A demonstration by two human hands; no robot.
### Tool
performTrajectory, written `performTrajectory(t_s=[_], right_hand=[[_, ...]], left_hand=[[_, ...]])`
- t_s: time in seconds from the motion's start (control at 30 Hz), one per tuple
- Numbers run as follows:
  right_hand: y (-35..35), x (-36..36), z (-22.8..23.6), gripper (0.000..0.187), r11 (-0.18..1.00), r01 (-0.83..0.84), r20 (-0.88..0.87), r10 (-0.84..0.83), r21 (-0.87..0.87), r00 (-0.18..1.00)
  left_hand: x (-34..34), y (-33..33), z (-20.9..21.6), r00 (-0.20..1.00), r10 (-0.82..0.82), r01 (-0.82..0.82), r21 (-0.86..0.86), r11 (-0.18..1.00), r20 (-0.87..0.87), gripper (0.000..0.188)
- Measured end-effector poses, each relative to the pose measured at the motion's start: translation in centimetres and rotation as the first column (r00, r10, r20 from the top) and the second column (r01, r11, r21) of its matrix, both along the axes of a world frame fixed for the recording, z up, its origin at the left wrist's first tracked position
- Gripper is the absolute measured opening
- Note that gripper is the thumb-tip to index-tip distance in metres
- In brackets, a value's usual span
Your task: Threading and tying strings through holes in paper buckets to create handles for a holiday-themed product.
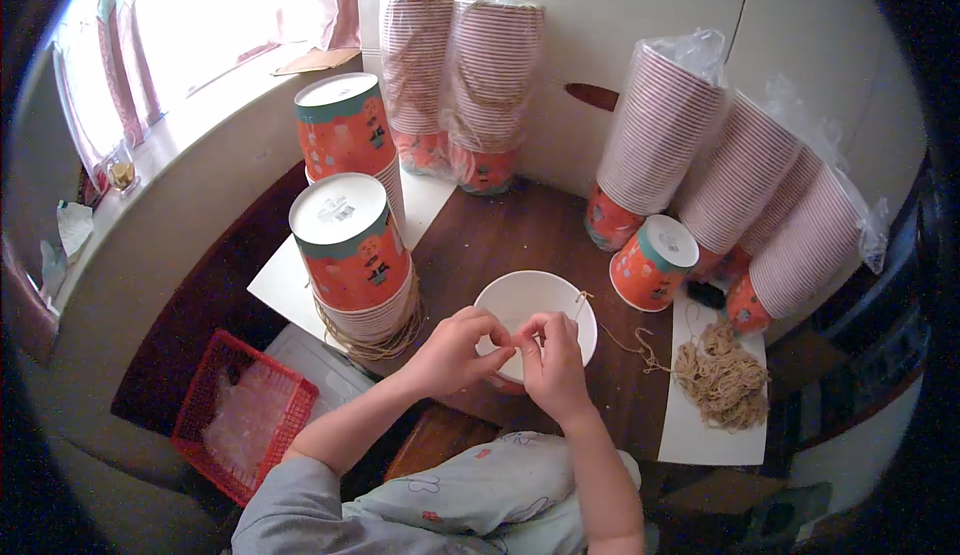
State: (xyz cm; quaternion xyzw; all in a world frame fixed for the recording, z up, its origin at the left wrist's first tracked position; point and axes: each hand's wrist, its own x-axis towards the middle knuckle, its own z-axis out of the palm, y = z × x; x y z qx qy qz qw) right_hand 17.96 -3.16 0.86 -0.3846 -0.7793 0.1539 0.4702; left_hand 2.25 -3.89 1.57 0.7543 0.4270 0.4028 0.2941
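Note:
A white-lined paper bucket (pixel 530 295) stands upright on the brown table before me, its mouth facing up. My left hand (pixel 468 351) and my right hand (pixel 552 363) meet over its near rim, thumbs and forefingers pinched together. Whatever lies between the fingertips is too small to make out. At the far right of the rim shows a knotted bit of tan twine (pixel 584 298). Another loose twine strand (pixel 640 347) trails across the table toward a tangled twine heap (pixel 722 375) on a white board at the right.
Upside-down stacks of orange buckets (pixel 345 265) stand at left, twine looped around the nearer one. Bagged bucket stacks (pixel 495 85) rise at the back, and more bagged stacks (pixel 660 125) lean at right beside a single inverted bucket (pixel 655 265). A red basket (pixel 300 395) sits lower left.

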Motion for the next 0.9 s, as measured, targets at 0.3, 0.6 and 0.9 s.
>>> performTrajectory(t_s=[0.3, 0.6, 0.9], right_hand=[[0.6, -0.7, 0.0, 0.012, 0.986, -0.068, -0.210, 0.035, -0.153, 0.977], [0.8, 0.8, 1.1, 0.011, 0.989, -0.077, -0.372, 0.025, -0.125, 0.928], [0.4, 1.8, 1.3, 0.013, 0.968, -0.244, -0.638, 0.148, -0.064, 0.756]], left_hand=[[-1.1, 0.6, -0.1, 0.995, -0.066, 0.075, 0.123, 0.990, -0.073, 0.011], [-2.5, -0.3, -3.8, 0.997, -0.015, 0.025, 0.127, 0.992, -0.080, 0.008], [-1.8, -0.7, -6.0, 0.993, 0.116, -0.115, 0.236, 0.965, 0.011, 0.011]])
